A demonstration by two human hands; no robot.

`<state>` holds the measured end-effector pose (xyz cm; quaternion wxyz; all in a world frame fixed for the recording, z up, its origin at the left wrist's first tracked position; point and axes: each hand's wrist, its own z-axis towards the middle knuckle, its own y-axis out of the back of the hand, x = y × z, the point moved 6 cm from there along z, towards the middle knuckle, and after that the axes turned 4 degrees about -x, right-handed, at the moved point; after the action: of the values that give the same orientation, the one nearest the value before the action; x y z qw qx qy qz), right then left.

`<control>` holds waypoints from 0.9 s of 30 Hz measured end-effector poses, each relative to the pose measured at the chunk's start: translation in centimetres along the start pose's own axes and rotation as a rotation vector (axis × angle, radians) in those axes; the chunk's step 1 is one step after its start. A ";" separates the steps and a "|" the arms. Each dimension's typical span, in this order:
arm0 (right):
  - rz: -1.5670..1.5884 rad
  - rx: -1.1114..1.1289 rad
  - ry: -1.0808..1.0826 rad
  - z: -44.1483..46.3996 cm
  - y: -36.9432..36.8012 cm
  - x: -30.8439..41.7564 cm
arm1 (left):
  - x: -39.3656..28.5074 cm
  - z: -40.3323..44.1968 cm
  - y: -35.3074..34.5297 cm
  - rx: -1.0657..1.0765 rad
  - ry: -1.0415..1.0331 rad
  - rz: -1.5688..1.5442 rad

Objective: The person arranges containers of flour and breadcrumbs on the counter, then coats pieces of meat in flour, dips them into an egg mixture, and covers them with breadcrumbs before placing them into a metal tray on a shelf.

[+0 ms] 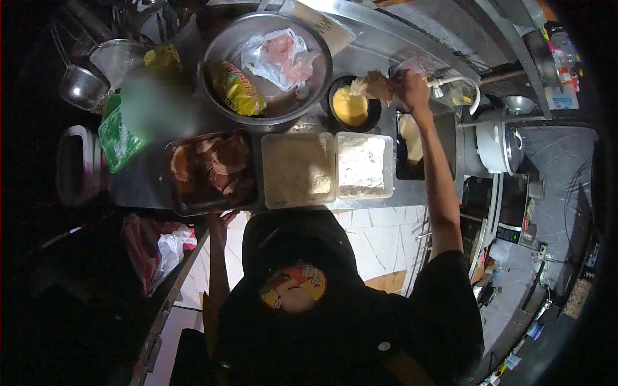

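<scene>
My right hand is stretched out to the far right of the counter, closed on a ragged, tan, crumb-coated piece of food. This piece hangs at the edge of a black bowl of yellow liquid that looks like beaten egg. Under my right forearm, a dark tray holds a pale flat piece. Low at the counter's front edge, my left hand is beside the meat tray, fingers apart; contact with the rim is unclear. Raw meat slices lie in that tray.
Tubs of tan crumbs and white flour stand along the front edge. Behind them, a large metal basin holds a yellow packet and a plastic bag. A white tap rises beside my right hand.
</scene>
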<state>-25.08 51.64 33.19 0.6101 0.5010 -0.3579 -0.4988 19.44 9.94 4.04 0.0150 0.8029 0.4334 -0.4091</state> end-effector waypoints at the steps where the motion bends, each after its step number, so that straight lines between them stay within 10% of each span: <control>1: -0.002 0.006 -0.001 -0.1 1.0 0.1 | 0.8 0.8 0.7 0.029 0.017 -0.025; 9: 0.019 0.035 -0.047 -2.2 -2.9 1.3 | -0.8 -1.0 -0.7 0.373 -0.149 -0.114; 27: 0.047 0.057 -0.187 -2.6 -4.2 -4.8 | 0.0 -0.4 0.2 0.233 -0.038 -0.143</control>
<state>-24.92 56.97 28.82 0.5708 0.4610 -0.4391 -0.5186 19.86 10.00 4.22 -0.0994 0.7583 0.4389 -0.4717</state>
